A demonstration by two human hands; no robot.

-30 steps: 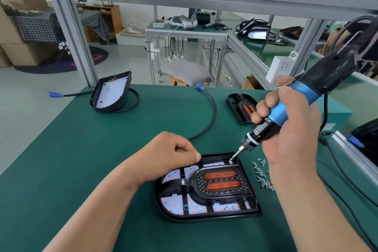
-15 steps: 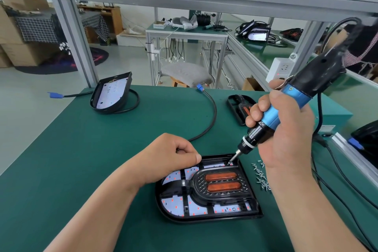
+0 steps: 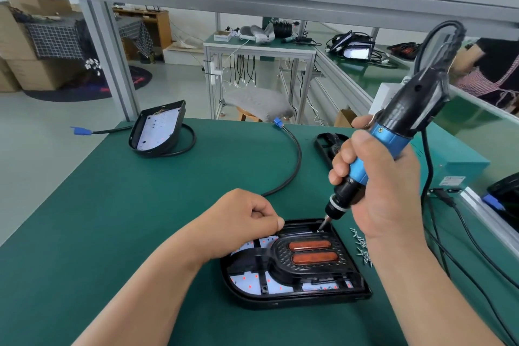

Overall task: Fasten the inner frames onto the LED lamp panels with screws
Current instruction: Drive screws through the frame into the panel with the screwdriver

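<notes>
Two panels lie on the table [image 3: 140, 219]: the near panel [image 3: 295, 302] holds a frame [image 3: 311, 270], the far panel [image 3: 157, 132] sits at the left edge, open table between; a second frame [image 3: 323, 140] lies behind the right hand [image 3: 387, 196]. That hand grips the one screwdriver [image 3: 390, 135], bit on the frame's far edge, screws [image 3: 362, 247] scattered beside; the left hand [image 3: 238, 222], a curled fist, rests on the near panel's rim. The box [image 3: 460, 160] label is unreadable.

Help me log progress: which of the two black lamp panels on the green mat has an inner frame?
The near black panel, holding a black frame with two orange bars; the far-left panel shows only its bare white board.
</notes>
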